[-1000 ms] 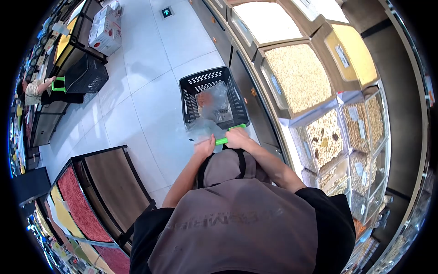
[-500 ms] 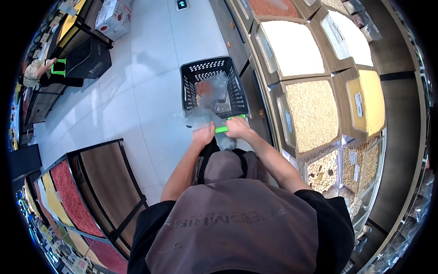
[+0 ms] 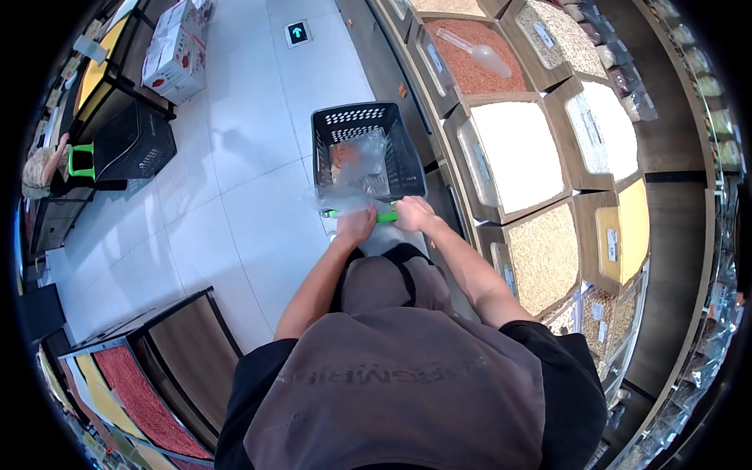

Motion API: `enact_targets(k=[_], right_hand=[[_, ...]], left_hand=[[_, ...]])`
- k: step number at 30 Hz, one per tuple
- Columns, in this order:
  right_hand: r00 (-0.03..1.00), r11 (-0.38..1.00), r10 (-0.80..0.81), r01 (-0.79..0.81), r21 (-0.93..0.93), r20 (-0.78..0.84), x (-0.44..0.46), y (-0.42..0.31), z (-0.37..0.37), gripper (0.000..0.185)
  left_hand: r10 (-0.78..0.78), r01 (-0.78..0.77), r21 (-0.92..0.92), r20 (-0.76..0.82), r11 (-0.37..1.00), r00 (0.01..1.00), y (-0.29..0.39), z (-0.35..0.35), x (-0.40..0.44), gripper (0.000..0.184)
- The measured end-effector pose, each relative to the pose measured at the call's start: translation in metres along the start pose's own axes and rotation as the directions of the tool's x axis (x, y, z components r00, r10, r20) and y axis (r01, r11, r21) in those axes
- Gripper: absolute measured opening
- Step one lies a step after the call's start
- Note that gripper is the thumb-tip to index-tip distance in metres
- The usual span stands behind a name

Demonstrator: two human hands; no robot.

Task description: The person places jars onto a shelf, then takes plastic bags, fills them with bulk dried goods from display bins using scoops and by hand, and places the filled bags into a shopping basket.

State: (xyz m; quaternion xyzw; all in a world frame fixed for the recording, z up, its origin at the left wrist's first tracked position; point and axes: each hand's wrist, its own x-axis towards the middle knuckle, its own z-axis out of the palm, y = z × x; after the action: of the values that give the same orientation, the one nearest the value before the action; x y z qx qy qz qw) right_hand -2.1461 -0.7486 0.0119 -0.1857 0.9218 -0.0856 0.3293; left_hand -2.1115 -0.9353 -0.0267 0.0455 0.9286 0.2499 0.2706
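Note:
A black shopping basket (image 3: 409, 160) with perforated sides is in front of me, above the floor tiles. My right hand (image 3: 413, 214) is wrapped round the right part of its green handle (image 3: 387, 217). My left hand (image 3: 357, 224) is closed at the same handle, whose green shows on both sides of it. A crumpled clear plastic bag (image 3: 337, 201) bunches just ahead of my left fingers; whether they also grip it, I cannot tell. Inside the basket lie clear plastic bags (image 3: 370, 157), one with reddish-brown contents (image 3: 341, 153).
Bulk bins line my right: reddish grain (image 3: 474, 66) with a clear scoop (image 3: 486, 57), white grain (image 3: 518, 160), beige grain (image 3: 544, 254). At left are a bin stand (image 3: 192, 333), white cartons (image 3: 176, 59), and another person's arm (image 3: 56, 160) by a dark basket (image 3: 137, 145) with a green handle.
The floor sign and bins have shifted toward me as I move forward along the aisle. My left hand has moved slightly right and down along the handle.

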Motion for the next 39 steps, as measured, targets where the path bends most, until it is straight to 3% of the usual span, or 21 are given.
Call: enact_targets(k=[5, 9, 12, 20, 24, 26, 39], right_hand=[[0.999, 0.999, 0.042, -0.042, 0.024, 0.029, 0.056, 0.008, -0.04, 0.03], [0.988, 0.998, -0.055, 0.049, -0.044, -0.141, 0.099, 0.028, -0.055, 0.026], [0.994, 0.996, -0.088, 0.087, -0.026, -0.057, 0.135, 0.039, -0.076, 0.03], [0.991, 0.991, -0.128, 0.126, -0.052, -0.046, 0.209, 0.056, -0.155, 0.031], [0.989, 0.986, -0.15, 0.149, -0.072, -0.01, 0.247, 0.063, -0.189, 0.029], [0.985, 0.983, -0.168, 0.165, -0.078, -0.035, 0.266, 0.066, -0.203, 0.029], [0.981, 0.979, -0.182, 0.174, -0.105, -0.073, 0.417, 0.078, -0.303, 0.027]], left_hand=[[-0.021, 0.019, 0.04, 0.033, 0.999, 0.999, -0.01, -0.039, 0.06, 0.066], [0.008, -0.008, -0.008, 0.005, 1.0, 1.0, -0.011, -0.072, 0.101, 0.068], [-0.077, 0.076, 0.025, 0.047, 0.997, 0.996, -0.014, -0.087, 0.131, 0.07], [-0.129, 0.13, -0.01, 0.063, 0.991, 0.99, -0.013, -0.149, 0.213, 0.069], [-0.174, 0.174, -0.029, -0.009, 0.984, 0.985, -0.018, -0.169, 0.252, 0.067], [-0.179, 0.178, 0.041, 0.028, 0.983, 0.983, -0.023, -0.183, 0.274, 0.068], [-0.121, 0.122, -0.026, 0.05, 0.992, 0.991, -0.058, -0.291, 0.409, 0.071]])
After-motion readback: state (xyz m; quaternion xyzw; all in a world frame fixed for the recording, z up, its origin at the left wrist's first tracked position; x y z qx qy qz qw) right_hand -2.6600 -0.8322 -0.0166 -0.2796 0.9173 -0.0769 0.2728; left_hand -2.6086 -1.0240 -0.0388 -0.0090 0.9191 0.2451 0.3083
